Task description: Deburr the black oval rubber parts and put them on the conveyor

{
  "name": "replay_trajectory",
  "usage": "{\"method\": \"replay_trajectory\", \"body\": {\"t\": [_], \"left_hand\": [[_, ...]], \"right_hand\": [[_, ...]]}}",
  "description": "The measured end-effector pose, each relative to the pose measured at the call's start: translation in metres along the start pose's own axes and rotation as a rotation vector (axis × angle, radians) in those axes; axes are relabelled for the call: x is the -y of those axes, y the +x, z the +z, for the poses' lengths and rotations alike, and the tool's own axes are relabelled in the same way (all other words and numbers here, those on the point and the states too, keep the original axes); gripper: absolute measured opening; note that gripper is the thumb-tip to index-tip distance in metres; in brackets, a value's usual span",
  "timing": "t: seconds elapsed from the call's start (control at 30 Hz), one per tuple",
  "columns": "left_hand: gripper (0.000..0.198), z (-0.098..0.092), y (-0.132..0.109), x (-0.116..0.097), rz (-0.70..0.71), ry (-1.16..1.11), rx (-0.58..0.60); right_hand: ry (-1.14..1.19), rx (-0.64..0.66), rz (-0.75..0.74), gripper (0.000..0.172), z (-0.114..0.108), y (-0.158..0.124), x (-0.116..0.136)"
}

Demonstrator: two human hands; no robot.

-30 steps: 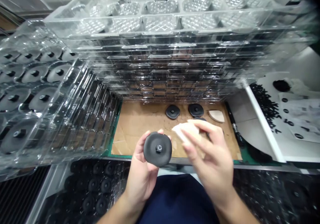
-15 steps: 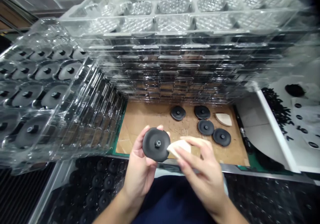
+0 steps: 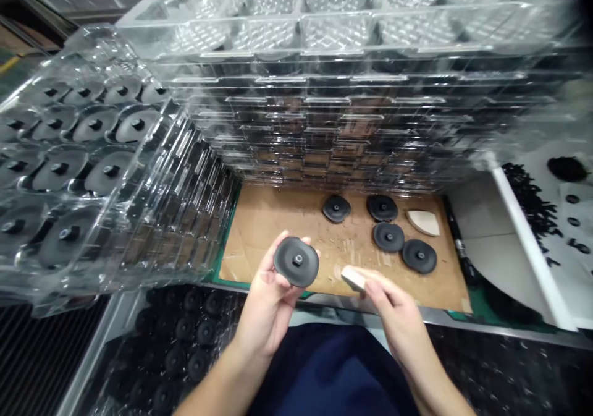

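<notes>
My left hand grips a round black disc with a small hub in its middle, held up over the near edge of the cardboard sheet. My right hand pinches a small pale wedge-shaped block just right of the disc, a short gap apart from it. Further back on the cardboard lie several more black discs and another pale wedge.
A tall stack of clear plastic trays rises behind the cardboard. Clear trays holding black discs lean at the left. A bin of black discs sits below left. A white tray with small black parts stands at the right.
My right hand has drawn back toward me and lower, and the pale block has come away from the disc. The disc in my left hand has tilted slightly.
</notes>
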State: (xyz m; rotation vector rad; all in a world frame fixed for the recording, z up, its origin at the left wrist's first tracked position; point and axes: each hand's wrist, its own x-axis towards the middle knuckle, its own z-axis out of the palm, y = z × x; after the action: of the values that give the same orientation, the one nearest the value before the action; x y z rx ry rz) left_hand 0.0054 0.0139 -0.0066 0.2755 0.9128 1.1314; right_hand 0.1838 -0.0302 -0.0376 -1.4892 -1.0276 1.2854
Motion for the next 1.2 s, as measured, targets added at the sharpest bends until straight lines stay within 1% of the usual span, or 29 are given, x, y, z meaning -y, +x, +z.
{"method": "replay_trajectory", "body": {"t": [0.03,0.1,0.17,0.2,0.27,0.3,0.33,0.37,0.4,0.43,0.47,0.5,0.57,0.6,0.63,0.67,0.73,0.77,0.8,0.87,0.9,0.93,0.97,1.03,1.07,1.1,1.13,1.17,1.2], "left_hand": [[0.063,-0.001,0.0,0.0,-0.011,0.001,0.002],[0.066,0.0,-0.001,0.001,-0.036,0.007,0.009],[0.068,0.001,-0.003,0.002,-0.07,0.012,0.015],[0.068,0.003,-0.004,0.002,-0.082,0.015,0.016],[0.068,0.006,-0.006,0.003,-0.095,0.028,0.021],[0.068,0.007,-0.006,0.004,-0.098,0.037,0.028],[0.068,0.009,-0.007,0.004,-0.099,0.048,0.035],[0.067,0.01,-0.008,0.005,-0.105,0.061,0.041],[0.066,0.011,-0.009,0.005,-0.124,0.077,0.043],[0.065,0.011,-0.01,0.005,-0.153,0.091,0.042],[0.063,0.011,-0.01,0.005,-0.185,0.105,0.035],[0.062,0.01,-0.011,0.005,-0.206,0.12,0.021],[0.06,0.008,-0.012,0.003,-0.212,0.14,-0.012],[0.058,0.007,-0.012,0.003,-0.201,0.143,-0.017],[0.055,0.007,-0.012,0.003,-0.195,0.146,-0.01],[0.05,0.007,-0.012,0.004,-0.196,0.147,0.006],[0.043,0.007,-0.012,0.004,-0.217,0.13,0.053],[0.044,0.007,-0.011,0.004,-0.222,0.117,0.071],[0.048,0.007,-0.011,0.004,-0.224,0.102,0.082],[0.058,0.007,-0.012,0.004,-0.228,0.079,0.092],[0.06,0.008,-0.012,0.005,-0.238,0.086,0.094],[0.06,0.009,-0.013,0.005,-0.25,0.1,0.098],[0.057,0.01,-0.013,0.006,-0.261,0.114,0.106],[0.052,0.011,-0.015,0.006,-0.274,0.124,0.129],[0.052,0.011,-0.016,0.006,-0.271,0.114,0.142],[0.053,0.011,-0.016,0.005,-0.259,0.095,0.151],[0.055,0.01,-0.016,0.004,-0.25,0.078,0.152],[0.057,0.01,-0.017,0.003,-0.247,0.064,0.155],[0.06,0.011,-0.017,0.002,-0.251,0.053,0.157]], "right_hand": [[0.052,-0.02,0.069,0.032,-0.002,-0.001,-0.011],[0.09,-0.028,0.126,0.044,-0.003,-0.003,-0.026],[0.123,-0.029,0.161,0.042,-0.001,-0.001,-0.027],[0.135,-0.036,0.163,0.037,0.0,0.001,-0.024],[0.157,-0.053,0.139,0.031,0.003,0.006,-0.007],[0.16,-0.066,0.103,0.031,0.005,0.008,0.005],[0.14,-0.079,0.035,0.031,0.008,0.01,0.019],[0.091,-0.085,-0.067,0.029,0.012,0.011,0.033],[0.013,-0.078,-0.204,0.026,0.016,0.012,0.047],[-0.081,-0.045,-0.354,0.023,0.021,0.011,0.06],[-0.172,0.022,-0.471,0.022,0.024,0.01,0.07],[-0.25,0.126,-0.531,0.022,0.027,0.01,0.079],[-0.341,0.337,-0.502,0.022,0.031,0.009,0.088],[-0.373,0.388,-0.463,0.021,0.032,0.009,0.089],[-0.398,0.376,-0.451,0.02,0.033,0.009,0.089],[-0.413,0.307,-0.479,0.021,0.033,0.009,0.088],[-0.398,0.149,-0.598,0.023,0.034,0.007,0.086],[-0.372,0.133,-0.636,0.024,0.033,0.006,0.086],[-0.348,0.166,-0.645,0.023,0.032,0.004,0.086],[-0.331,0.3,-0.569,0.02,0.029,0.002,0.088],[-0.34,0.334,-0.524,0.018,0.029,0.002,0.089],[-0.361,0.312,-0.504,0.018,0.029,0.002,0.09],[-0.389,0.248,-0.517,0.018,0.03,0.003,0.09],[-0.419,0.11,-0.616,0.022,0.032,0.003,0.09],[-0.408,0.094,-0.661,0.023,0.032,0.002,0.09],[-0.389,0.13,-0.679,0.023,0.03,0.0,0.09],[-0.372,0.204,-0.667,0.022,0.027,-0.003,0.09],[-0.367,0.277,-0.629,0.021,0.022,-0.006,0.09],[-0.383,0.315,-0.58,0.02,0.016,-0.009,0.09]]}}
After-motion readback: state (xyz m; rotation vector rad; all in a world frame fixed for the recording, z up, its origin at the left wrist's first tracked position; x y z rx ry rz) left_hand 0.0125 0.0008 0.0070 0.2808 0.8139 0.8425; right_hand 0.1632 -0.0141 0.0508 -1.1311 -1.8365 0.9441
